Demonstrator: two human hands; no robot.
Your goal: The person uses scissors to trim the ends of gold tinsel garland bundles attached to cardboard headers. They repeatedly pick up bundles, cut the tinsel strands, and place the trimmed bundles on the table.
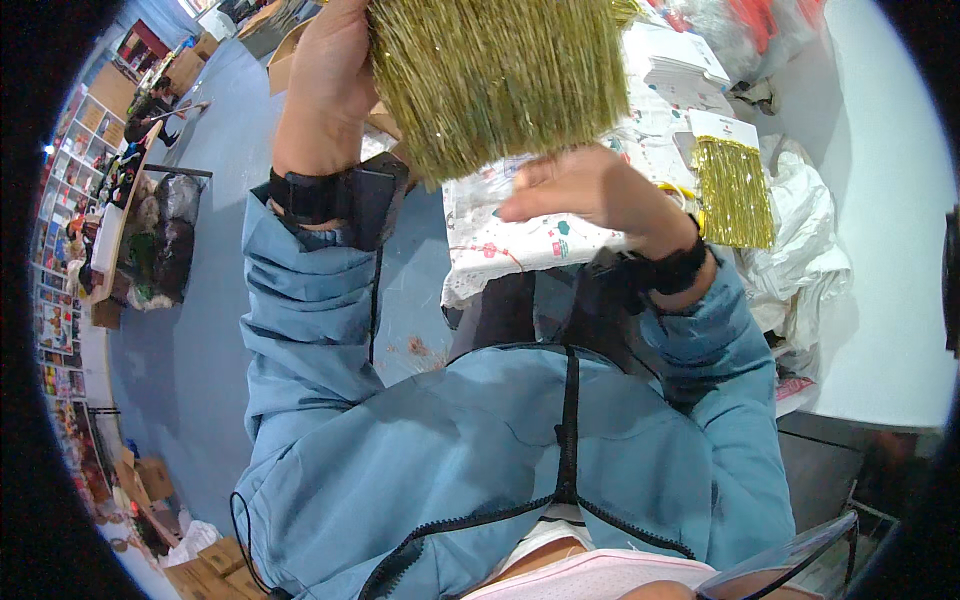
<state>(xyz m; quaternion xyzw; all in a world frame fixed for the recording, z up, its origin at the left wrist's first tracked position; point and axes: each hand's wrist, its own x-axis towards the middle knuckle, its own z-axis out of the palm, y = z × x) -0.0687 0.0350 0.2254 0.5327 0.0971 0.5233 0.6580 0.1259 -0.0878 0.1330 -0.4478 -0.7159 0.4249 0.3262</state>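
Observation:
My left hand (pixel 330 97) grips a gold tinsel fringe (pixel 502 82) at its upper left, raised in front of me. The fringe's top and my left fingertips run out of the picture. Just below the fringe's lower ends is my right hand (pixel 592 187), its thumb and fingers a little apart, with nothing visible in it. Beneath that hand lies a white printed cloth (pixel 510 244). Right of it, another gold tinsel fringe (pixel 733 195) hangs from a white header card (pixel 724 127). Yellow-handled scissors (pixel 679 193), partly hidden, lie beside this fringe.
A stack of white cards (pixel 686 56) and clear plastic bags (pixel 727 37) are at the back right. Crumpled white plastic (pixel 802 247) lies on the white table (pixel 885 300). Far left, a person (pixel 154 112) is near a loaded table (pixel 124 225) and shelves.

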